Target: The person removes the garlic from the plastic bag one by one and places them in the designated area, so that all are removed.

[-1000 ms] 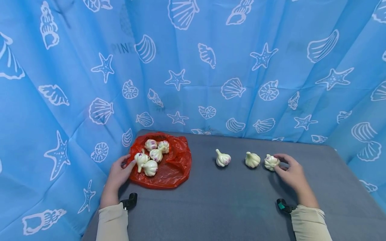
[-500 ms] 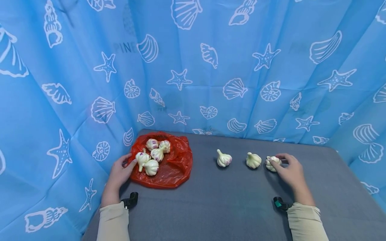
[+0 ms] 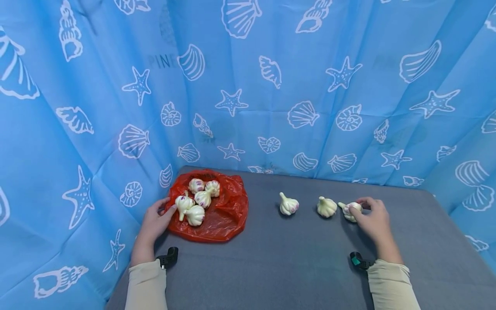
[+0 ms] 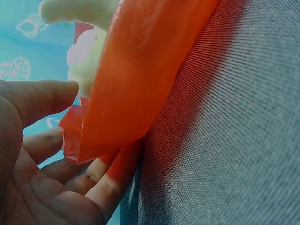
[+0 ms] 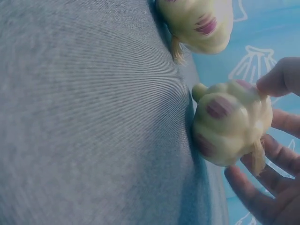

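Note:
My right hand (image 3: 373, 217) is at the rightmost garlic bulb (image 3: 351, 211) on the table. In the right wrist view the thumb presses one side of this purple-streaked garlic bulb (image 5: 229, 124), with fingers curled at its other side. A second garlic bulb (image 3: 326, 207) stands just to its left, and a third garlic bulb (image 3: 288, 204) lies farther left. My left hand (image 3: 155, 221) rests at the left edge of a red plastic bag (image 3: 217, 226) bearing several garlic bulbs. Its relaxed fingers touch the bag's raised rim (image 4: 126, 89) in the left wrist view, the thumb apart from them.
A grey cloth (image 3: 271, 267) covers the table. Blue curtains (image 3: 248, 86) with white shell and starfish prints stand behind it and along both sides. A black wrist camera (image 3: 168, 257) sits on the left wrist, another black wrist camera (image 3: 360, 261) on the right.
The right thumb has moved over the rightmost garlic bulb, and the bulb has turned so its stem now points left. The left hand and the bag stay put; the view has shifted slightly.

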The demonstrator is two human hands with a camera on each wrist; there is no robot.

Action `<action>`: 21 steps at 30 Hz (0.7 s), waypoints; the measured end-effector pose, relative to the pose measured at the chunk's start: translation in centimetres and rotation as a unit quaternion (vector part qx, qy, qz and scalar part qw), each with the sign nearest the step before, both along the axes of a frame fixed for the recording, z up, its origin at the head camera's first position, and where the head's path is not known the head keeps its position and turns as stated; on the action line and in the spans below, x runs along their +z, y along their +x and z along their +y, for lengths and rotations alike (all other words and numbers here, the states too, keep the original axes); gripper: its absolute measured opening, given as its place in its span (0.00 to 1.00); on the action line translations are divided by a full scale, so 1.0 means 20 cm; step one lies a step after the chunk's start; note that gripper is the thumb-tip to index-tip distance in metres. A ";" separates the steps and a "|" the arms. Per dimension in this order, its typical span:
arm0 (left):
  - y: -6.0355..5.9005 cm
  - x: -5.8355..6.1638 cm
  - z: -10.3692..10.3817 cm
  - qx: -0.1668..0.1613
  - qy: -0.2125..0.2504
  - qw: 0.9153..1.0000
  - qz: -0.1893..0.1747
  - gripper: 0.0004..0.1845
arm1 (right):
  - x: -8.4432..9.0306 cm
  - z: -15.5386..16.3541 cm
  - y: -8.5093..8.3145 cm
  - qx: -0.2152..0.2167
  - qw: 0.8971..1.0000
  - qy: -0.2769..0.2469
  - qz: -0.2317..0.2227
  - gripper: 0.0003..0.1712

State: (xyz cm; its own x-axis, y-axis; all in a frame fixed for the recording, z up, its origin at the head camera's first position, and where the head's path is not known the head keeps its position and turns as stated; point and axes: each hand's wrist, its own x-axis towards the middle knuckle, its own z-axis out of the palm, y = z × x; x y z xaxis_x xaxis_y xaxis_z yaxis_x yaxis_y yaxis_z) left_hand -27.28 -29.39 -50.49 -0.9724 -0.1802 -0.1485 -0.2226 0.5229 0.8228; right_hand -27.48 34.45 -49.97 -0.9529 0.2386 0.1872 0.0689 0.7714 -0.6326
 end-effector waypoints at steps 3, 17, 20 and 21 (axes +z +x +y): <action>0.00 0.00 0.01 -0.001 0.004 1.000 0.001 0.37 | 0.00 0.01 0.00 0.002 1.000 0.001 -0.001 0.25; 0.00 0.00 0.00 0.001 0.001 1.000 -0.004 0.37 | 0.00 0.04 -0.02 -0.029 0.998 -0.031 -0.043 0.29; 0.00 -0.01 0.00 0.002 0.000 1.000 0.000 0.37 | 0.01 0.04 -0.02 -0.023 0.997 -0.048 -0.061 0.30; 0.00 -0.01 0.00 0.002 -0.001 1.000 0.000 0.37 | 0.02 0.04 -0.02 -0.021 0.996 -0.051 -0.065 0.30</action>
State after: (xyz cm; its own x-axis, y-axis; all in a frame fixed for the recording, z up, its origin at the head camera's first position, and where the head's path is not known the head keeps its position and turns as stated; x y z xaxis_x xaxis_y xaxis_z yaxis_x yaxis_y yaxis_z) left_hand -27.33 -29.35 -50.61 -0.9717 -0.1837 -0.1483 -0.2243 0.5230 0.8223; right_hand -27.91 35.29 -49.66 -0.9560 0.2911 0.0360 0.1864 0.6976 -0.6918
